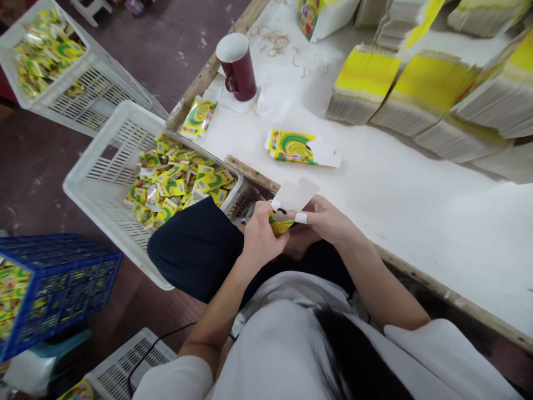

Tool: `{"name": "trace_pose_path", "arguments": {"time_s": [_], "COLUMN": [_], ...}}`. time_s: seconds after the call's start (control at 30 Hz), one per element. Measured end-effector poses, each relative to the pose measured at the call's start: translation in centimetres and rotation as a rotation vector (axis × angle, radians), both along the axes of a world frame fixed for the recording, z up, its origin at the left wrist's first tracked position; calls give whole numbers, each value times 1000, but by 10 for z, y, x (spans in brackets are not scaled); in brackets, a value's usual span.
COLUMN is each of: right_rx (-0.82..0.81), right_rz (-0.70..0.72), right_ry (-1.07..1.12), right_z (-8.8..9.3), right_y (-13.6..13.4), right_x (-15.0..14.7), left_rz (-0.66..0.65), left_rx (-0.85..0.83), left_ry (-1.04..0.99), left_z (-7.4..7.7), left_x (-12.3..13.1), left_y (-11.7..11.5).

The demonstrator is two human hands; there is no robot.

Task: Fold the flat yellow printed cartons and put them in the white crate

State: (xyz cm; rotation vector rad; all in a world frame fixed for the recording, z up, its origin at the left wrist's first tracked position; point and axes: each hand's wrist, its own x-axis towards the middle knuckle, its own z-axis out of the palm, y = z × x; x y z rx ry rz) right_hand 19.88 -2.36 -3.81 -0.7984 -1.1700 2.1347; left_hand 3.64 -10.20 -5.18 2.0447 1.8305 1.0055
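Over my lap, at the table's front edge, a small yellow-green carton [281, 225] is between my hands, its white flap [295, 194] standing up. My left hand [261, 233] is wrapped round the carton's left side. The fingers of my right hand [328, 219] grip its right side near the flap, with white wrapping on the thumb. Another yellow carton [293, 148] lies on the white table [416, 211] with its white flap pointing right. One more carton [199, 116] lies near the table's left corner.
A maroon mug [240, 72] stands near the table's left edge, beside rubber bands [277, 41]. Stacks of flat yellow cartons [366, 78] fill the table's back right. A white crate [100, 161] of cartons sits left of my knee; a blue crate [70, 278] stands farther left.
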Motion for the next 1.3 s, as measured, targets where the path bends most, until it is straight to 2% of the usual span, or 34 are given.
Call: {"name": "trace_pose_path", "arguments": {"time_s": [0.1, 0.23, 0.3, 0.37, 0.5, 0.73, 0.97, 1.03, 1.17, 1.3], "right_rx": [196, 626, 777, 859, 917, 1109, 1123, 1122, 1126, 1104], "right_rz": [10, 83, 58, -28, -188, -15, 206, 218, 156, 211], "right_ry": [-63, -241, -350, -431, -543, -548, -314, -327, -397, -491], "right_z": [5, 12, 9, 3, -9, -9, 10, 10, 1, -3], "right_y": [-5, -20, -27, -31, -29, -17, 10, 10, 3, -1], "right_x": [3, -2, -6, -9, -3, 8, 26, 27, 20, 17], "left_rz": [14, -67, -134, -108, 63, 1, -134, -124, -73, -70], "left_rx": [-96, -251, -268, -251, -214, -151, -173, -167, -141, -169], "left_ry": [-57, -158, -176, -187, -182, -129, -105, -96, -107, -133], "left_z": [2, 2, 1, 1, 6, 24, 35, 35, 33, 30], "left_x": [-1, -1, 0, 1, -2, -17, -28, -27, -22, -23], "left_y": [-1, 2, 3, 3, -2, -3, 4, 5, 7, 7]}}
